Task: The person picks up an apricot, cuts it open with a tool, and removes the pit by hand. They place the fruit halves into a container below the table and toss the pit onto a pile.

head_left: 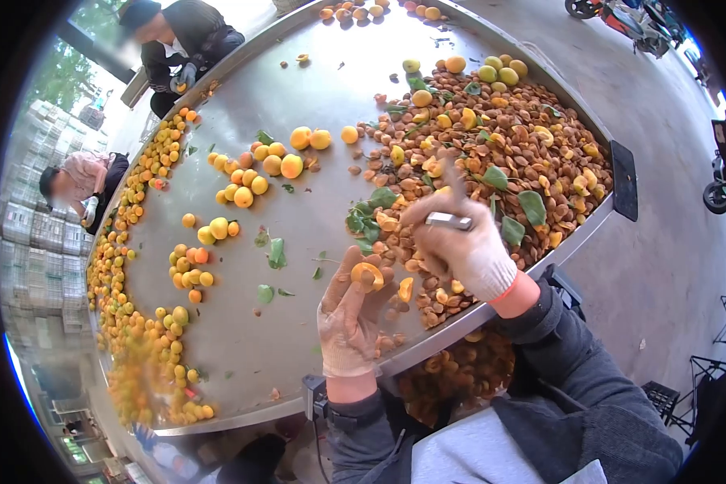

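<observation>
My left hand (349, 319), in a pale work glove, pinches a cut apricot half (368, 277) with its hollow side showing, just above the near edge of the metal table. To its right, my right hand (469, 246), also gloved, is closed around a small knife (449, 221); the metal handle end shows and the blade is blurred. Between the hands is a loose apricot piece (406, 289). Beneath and beyond my right hand spreads a large heap of brown apricot pits (492, 145), mixed with torn flesh and green leaves (531, 207).
Whole apricots (250, 177) lie in groups across the metal table (298, 234), with a long row along its left side. Below the near rim, apricot halves fill a container (460, 375). Two people (181, 48) work at the far left side. A motorbike (621, 24) stands at upper right.
</observation>
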